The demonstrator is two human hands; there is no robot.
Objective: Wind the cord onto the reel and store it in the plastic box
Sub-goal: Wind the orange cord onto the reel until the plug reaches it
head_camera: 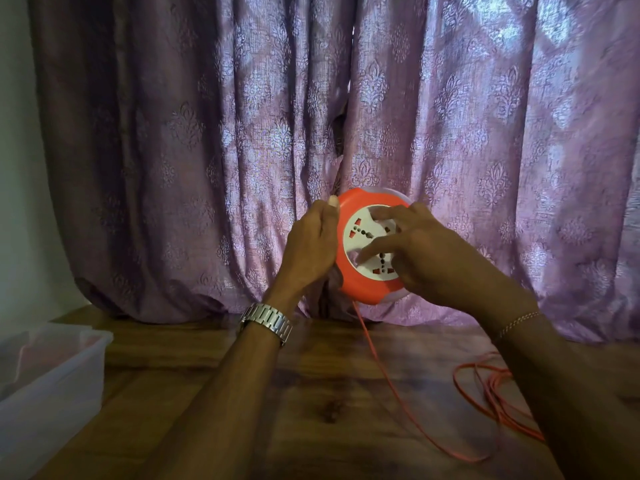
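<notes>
An orange reel (pixel 349 282) with a white socket face is held up in the air above the wooden table, in front of the curtain. My left hand (pixel 311 247) grips its left rim, thumb on top. My right hand (pixel 426 251) lies on the white socket face, fingers spread into its recesses. An orange cord (pixel 384 372) hangs from the reel's bottom, runs down across the table and ends in loose loops at the right. A clear plastic box (pixel 45 386) stands open at the left edge.
The wooden table (pixel 277 410) fills the lower view. A purple patterned curtain (pixel 207 150) hangs right behind it, its hem resting on the far edge. A pale wall shows at the far left.
</notes>
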